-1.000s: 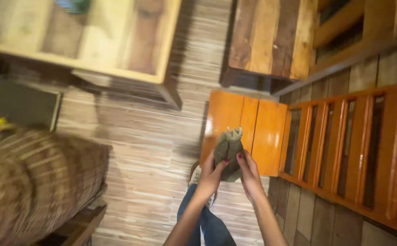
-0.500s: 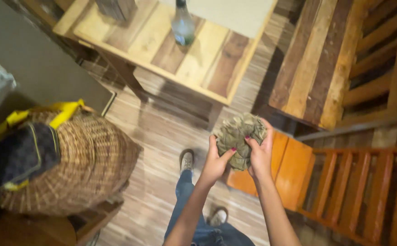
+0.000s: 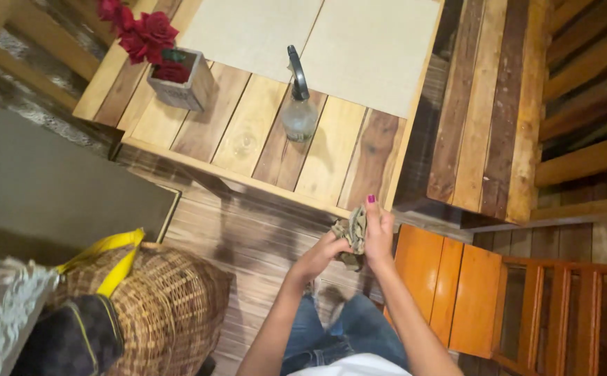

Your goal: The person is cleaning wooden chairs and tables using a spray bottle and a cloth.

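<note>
**Cloth bunched tighter, table now square ahead**

Since half a second ago the view has swung up over the wooden table (image 3: 247,132), and the cloth (image 3: 352,237), which then sat as a loose, wide wad between both palms, is now gathered into a narrow bundle. It hangs in the air just off the table's near edge, close to its near right corner, above the plank floor and the person's knees. Its long axis runs roughly upright in the view, from the right fingertips down toward the wrist.

The right hand (image 3: 378,233) is wrapped around the cloth from the right side, fingers extended upward along it and closed against the fabric. The left hand (image 3: 321,254) comes in from the lower left and pinches the cloth's lower left part, fingers curled shut on it. Both hands touch the cloth; the right is nearer the table edge.

Further out on the table, a clear spray bottle (image 3: 298,104) with a dark trigger head stands upright near the middle, up and to the left of the hands. Beyond it lie two pale mats (image 3: 373,49), and a square planter of red roses (image 3: 171,69) sits near the left edge. An orange slatted chair (image 3: 456,285) stands just right of the arms, and a wicker basket (image 3: 171,306) with yellow straps rests at lower left.
</note>
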